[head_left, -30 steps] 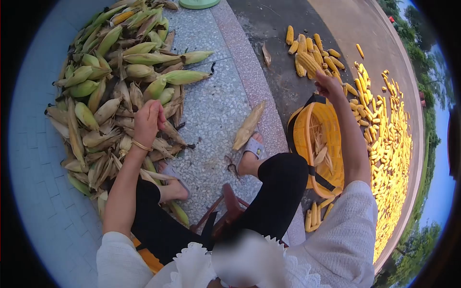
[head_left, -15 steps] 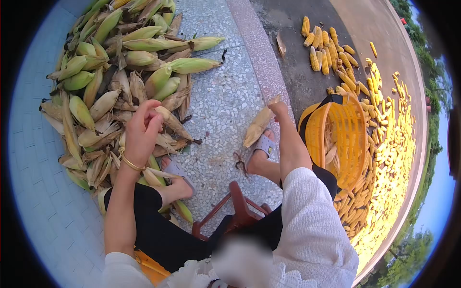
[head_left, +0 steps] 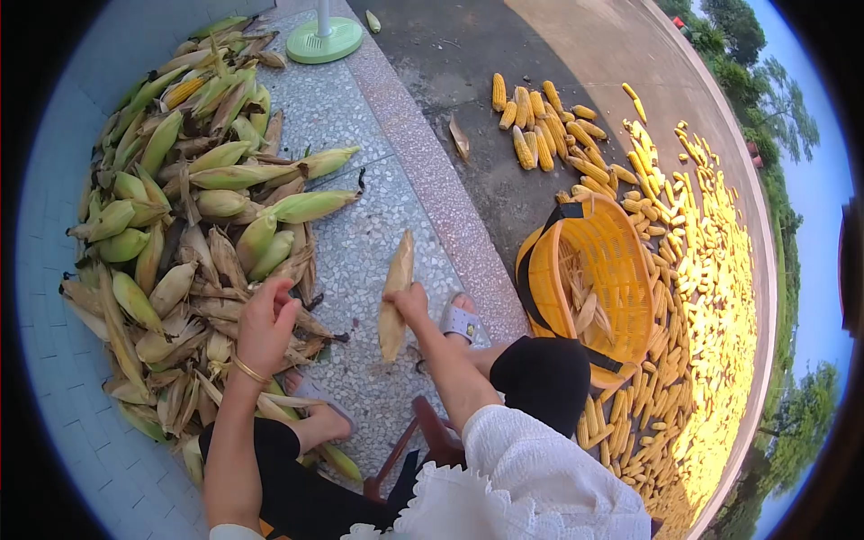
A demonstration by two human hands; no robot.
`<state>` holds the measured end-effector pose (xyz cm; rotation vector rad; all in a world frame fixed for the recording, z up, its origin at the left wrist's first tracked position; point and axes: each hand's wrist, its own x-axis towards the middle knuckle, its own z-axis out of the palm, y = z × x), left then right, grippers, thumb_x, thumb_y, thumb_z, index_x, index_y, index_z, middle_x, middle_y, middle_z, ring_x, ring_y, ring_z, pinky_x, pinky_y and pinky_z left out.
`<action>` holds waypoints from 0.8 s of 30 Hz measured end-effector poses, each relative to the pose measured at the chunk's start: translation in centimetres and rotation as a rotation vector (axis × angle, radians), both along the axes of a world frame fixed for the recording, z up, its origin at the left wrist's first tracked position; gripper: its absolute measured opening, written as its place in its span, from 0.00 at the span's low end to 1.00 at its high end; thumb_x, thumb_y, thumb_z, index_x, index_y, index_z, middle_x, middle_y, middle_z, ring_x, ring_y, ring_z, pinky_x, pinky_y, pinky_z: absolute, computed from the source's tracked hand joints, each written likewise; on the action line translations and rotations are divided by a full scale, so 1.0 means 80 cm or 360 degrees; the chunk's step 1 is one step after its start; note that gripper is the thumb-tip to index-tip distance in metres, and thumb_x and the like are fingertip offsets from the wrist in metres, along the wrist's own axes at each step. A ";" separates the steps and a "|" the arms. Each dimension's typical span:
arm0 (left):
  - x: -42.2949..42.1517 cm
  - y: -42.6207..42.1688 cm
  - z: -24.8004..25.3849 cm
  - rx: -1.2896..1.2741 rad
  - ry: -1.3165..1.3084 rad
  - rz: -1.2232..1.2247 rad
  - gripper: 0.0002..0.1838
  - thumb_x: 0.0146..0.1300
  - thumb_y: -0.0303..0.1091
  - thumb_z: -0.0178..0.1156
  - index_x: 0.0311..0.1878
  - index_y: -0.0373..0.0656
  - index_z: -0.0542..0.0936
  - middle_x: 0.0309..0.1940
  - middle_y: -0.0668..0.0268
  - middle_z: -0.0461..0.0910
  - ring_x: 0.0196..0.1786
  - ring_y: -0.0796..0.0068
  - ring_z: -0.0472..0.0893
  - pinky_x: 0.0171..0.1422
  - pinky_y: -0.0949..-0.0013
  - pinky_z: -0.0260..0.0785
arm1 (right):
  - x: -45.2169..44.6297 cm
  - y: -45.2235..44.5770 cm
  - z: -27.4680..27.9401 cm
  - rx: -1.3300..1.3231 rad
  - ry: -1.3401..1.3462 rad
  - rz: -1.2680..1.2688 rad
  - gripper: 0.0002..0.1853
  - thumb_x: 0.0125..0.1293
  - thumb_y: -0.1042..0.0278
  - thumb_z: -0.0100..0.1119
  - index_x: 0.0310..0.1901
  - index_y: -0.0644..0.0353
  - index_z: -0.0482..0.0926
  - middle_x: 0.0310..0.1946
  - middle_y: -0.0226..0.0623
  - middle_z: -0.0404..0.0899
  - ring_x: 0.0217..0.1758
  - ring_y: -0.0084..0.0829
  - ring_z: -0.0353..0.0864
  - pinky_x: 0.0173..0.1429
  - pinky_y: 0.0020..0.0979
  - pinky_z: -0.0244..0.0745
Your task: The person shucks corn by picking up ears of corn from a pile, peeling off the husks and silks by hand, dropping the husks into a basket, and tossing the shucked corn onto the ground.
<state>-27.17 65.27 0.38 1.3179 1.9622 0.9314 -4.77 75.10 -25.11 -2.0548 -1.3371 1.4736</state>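
Note:
My right hand (head_left: pixel 409 304) is wrapped around the middle of a corn ear in a dry, straw-coloured husk (head_left: pixel 397 261). It holds the ear roughly upright in the picture, above the speckled floor between my feet. My left hand (head_left: pixel 268 326), with a gold bangle at the wrist, hovers over the near right side of a large pile of unhusked corn (head_left: pixel 193 193). Its fingers are loosely bent, the thumb stands apart from them, and nothing shows in its grasp. The pile's husks range from green to dry brown.
To my right stands a yellow plastic basket (head_left: pixel 621 270) with a black strap and loose husks inside. Bare yellow cobs (head_left: pixel 711 342) spread over the ground beyond. A pale green round base with a pole (head_left: pixel 324 41) stands ahead. A reddish-brown stool (head_left: pixel 436 432) is below me.
My right hand has brought the husked-in corn ear leftward, from beside my right foot toward the middle, and turned it. The camera view has shifted. My left hand stays over the pile's edge.

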 end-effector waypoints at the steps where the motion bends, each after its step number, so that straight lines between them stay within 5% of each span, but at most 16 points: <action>1: -0.003 -0.002 -0.007 0.0018 0.0001 -0.0009 0.13 0.57 0.26 0.59 0.47 0.37 0.75 0.29 0.62 0.77 0.29 0.72 0.76 0.35 0.70 0.70 | -0.019 -0.017 0.039 0.0091 0.0084 0.0076 0.32 0.35 0.62 0.75 0.42 0.72 0.74 0.35 0.48 0.80 0.38 0.41 0.82 0.44 0.36 0.76; 7: -0.001 -0.009 -0.030 -0.0130 -0.0060 0.0040 0.27 0.57 0.33 0.63 0.58 0.36 0.66 0.43 0.56 0.76 0.40 0.68 0.77 0.46 0.69 0.71 | -0.085 -0.099 0.222 0.0540 0.0431 0.0534 0.34 0.36 0.61 0.72 0.48 0.67 0.72 0.43 0.48 0.77 0.47 0.40 0.78 0.51 0.34 0.73; 9: 0.004 -0.011 -0.032 0.0235 -0.0388 0.0116 0.33 0.56 0.34 0.64 0.62 0.37 0.61 0.49 0.56 0.73 0.47 0.69 0.75 0.52 0.68 0.69 | -0.093 -0.119 0.259 0.1045 0.0341 0.0890 0.35 0.40 0.62 0.71 0.52 0.68 0.71 0.46 0.47 0.76 0.48 0.38 0.77 0.51 0.33 0.73; 12: 0.007 -0.019 -0.003 0.0355 -0.0891 0.0084 0.31 0.55 0.30 0.64 0.61 0.38 0.62 0.49 0.59 0.73 0.49 0.72 0.74 0.53 0.69 0.69 | -0.072 -0.075 0.313 0.0513 0.0716 0.1167 0.34 0.46 0.64 0.69 0.56 0.67 0.70 0.47 0.46 0.76 0.48 0.35 0.77 0.50 0.33 0.74; 13: 0.011 -0.022 0.005 0.0359 -0.0891 0.0085 0.31 0.55 0.30 0.64 0.61 0.38 0.62 0.49 0.59 0.73 0.49 0.72 0.74 0.53 0.69 0.69 | -0.068 -0.059 0.335 0.0799 0.0660 0.1148 0.28 0.54 0.65 0.65 0.56 0.67 0.71 0.44 0.44 0.78 0.43 0.30 0.79 0.47 0.31 0.75; 15: 0.022 -0.023 0.015 0.0283 -0.0803 -0.0087 0.30 0.54 0.26 0.62 0.60 0.39 0.62 0.47 0.61 0.73 0.49 0.74 0.74 0.53 0.69 0.68 | -0.073 -0.022 0.372 0.0583 0.0877 0.1125 0.24 0.56 0.66 0.63 0.53 0.68 0.73 0.39 0.42 0.79 0.39 0.28 0.80 0.43 0.30 0.76; 17: 0.029 -0.021 0.007 0.0305 -0.0736 -0.0120 0.29 0.54 0.25 0.61 0.59 0.39 0.63 0.46 0.62 0.73 0.48 0.74 0.74 0.53 0.69 0.69 | -0.077 -0.004 0.378 0.0362 0.1097 0.1084 0.20 0.58 0.67 0.60 0.50 0.69 0.75 0.35 0.41 0.81 0.34 0.26 0.81 0.39 0.29 0.77; 22: 0.033 -0.005 0.017 0.0254 -0.0804 -0.0135 0.28 0.53 0.23 0.60 0.58 0.39 0.64 0.44 0.63 0.73 0.47 0.74 0.74 0.52 0.69 0.68 | -0.086 0.004 0.365 0.0796 0.0787 0.1140 0.12 0.60 0.70 0.53 0.39 0.71 0.79 0.23 0.40 0.80 0.23 0.24 0.80 0.28 0.27 0.75; 24: 0.034 -0.001 0.033 0.0079 -0.0382 -0.0302 0.29 0.51 0.26 0.61 0.58 0.38 0.65 0.45 0.59 0.73 0.48 0.67 0.76 0.52 0.66 0.68 | -0.076 0.015 0.377 0.0661 0.0697 0.1212 0.11 0.60 0.71 0.52 0.36 0.71 0.78 0.22 0.40 0.80 0.23 0.24 0.80 0.27 0.27 0.75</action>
